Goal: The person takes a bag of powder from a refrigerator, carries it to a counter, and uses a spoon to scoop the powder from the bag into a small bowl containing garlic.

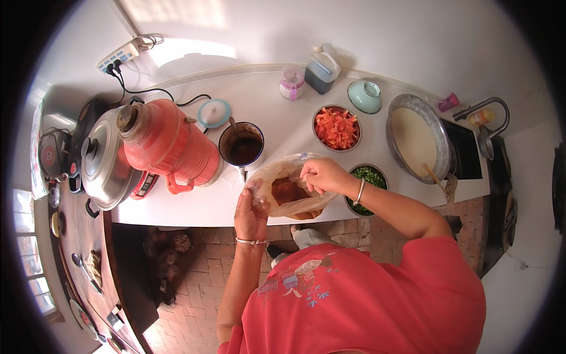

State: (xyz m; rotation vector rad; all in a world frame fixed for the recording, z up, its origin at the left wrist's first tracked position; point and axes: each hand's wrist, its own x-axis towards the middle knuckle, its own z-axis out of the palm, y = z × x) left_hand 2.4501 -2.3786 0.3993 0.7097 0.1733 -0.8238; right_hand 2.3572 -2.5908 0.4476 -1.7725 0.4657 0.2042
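Note:
A clear plastic bag (287,210) stands with its mouth spread at the counter's front edge, holding a reddish-brown substance (287,191), perhaps ground spice. My left hand (250,217) grips the bag's left rim. Over the right side of the bag's mouth, my right hand (322,176) has curled fingers; whether they pinch the rim or something small is hidden. Behind the bag, a dark-rimmed enamel mug (242,148) contains dark residue and a spoon (232,124). To the right are a bowl of chopped tomatoes (337,128) and a bowl of chopped greens (368,179), partly covered by my right forearm.
A red thermos flask (166,144) and a lidded electric pan (106,155) stand left. A large metal basin of pale batter (415,141) with chopsticks (433,177) sits right, near a faucet (491,104). Behind are a jug (322,71), a lidded jar (292,83) and an upturned bowl (365,96).

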